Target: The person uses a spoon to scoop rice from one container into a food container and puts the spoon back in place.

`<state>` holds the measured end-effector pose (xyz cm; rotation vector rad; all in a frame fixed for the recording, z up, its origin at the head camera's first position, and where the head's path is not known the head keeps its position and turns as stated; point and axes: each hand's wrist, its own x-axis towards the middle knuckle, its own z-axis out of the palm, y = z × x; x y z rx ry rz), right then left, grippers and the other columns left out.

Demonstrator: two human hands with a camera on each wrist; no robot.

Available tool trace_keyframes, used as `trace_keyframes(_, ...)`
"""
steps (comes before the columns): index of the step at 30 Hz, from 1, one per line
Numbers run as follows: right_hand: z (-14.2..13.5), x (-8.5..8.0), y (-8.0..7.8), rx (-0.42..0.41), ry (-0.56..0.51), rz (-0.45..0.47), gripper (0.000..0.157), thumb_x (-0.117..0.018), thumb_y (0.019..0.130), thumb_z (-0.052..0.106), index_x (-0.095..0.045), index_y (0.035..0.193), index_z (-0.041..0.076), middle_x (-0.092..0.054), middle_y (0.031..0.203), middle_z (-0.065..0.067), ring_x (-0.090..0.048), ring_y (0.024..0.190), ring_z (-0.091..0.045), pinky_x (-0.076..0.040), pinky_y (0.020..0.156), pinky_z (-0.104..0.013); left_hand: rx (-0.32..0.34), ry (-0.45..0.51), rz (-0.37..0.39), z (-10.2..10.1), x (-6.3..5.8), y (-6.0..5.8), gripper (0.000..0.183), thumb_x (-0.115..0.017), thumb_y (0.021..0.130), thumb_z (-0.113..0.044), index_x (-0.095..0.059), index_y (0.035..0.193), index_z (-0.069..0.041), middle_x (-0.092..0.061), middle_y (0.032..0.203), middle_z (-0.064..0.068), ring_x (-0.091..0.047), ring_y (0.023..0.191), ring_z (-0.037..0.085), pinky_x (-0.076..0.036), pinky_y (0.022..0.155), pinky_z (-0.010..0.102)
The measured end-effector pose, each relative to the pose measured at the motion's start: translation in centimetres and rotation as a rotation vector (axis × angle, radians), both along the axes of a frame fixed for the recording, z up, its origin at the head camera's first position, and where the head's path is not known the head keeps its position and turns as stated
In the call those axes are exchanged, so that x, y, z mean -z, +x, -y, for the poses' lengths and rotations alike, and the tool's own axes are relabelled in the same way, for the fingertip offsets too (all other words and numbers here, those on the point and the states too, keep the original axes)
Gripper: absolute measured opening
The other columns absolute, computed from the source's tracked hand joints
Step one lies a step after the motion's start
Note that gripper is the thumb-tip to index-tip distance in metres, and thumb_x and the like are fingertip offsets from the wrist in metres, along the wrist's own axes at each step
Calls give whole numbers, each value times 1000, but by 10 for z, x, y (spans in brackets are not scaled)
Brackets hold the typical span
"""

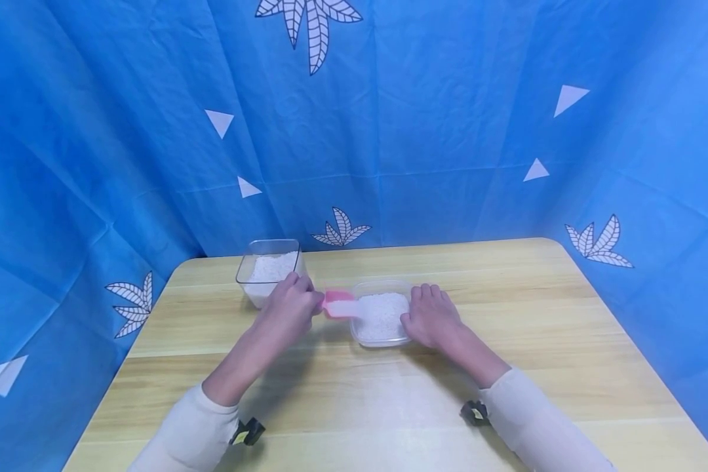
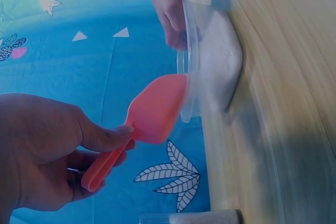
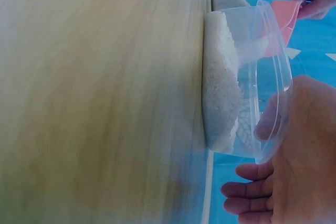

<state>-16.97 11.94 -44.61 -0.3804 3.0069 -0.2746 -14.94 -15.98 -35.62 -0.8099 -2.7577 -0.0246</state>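
Note:
My left hand [image 1: 289,305] pinches the handle of a pink scoop [image 2: 160,109] between thumb and fingers. The scoop tilts over the left rim of a clear plastic container [image 3: 249,30], and a white blur of grains pours off its lip. White rice-like grains [image 1: 383,314] fill the lower part of this container. At the container's right side, my right hand [image 1: 431,318] holds the rim, thumb inside and the other fingers outside. Behind my left hand stands a squarer clear box [image 1: 259,295], also holding white grains.
Both containers stand on a light wooden table [image 1: 566,341], the box near its back left edge. A blue patterned curtain [image 1: 436,131] hangs behind and along both sides. Small black devices [image 1: 248,432] sit at both wrists.

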Motion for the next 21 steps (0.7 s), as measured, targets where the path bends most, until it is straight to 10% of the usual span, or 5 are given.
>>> trace_keyframes(21, 0, 4, 0, 1, 1, -19, 39, -41, 92, 31, -49, 110, -3, -46, 97, -12, -43, 93, -29, -40, 84, -41, 46, -48, -18, -13, -5, 11, 16, -82, 77, -10, -80, 92, -15, -68, 86, 7, -50, 79, 20, -42, 73, 28)
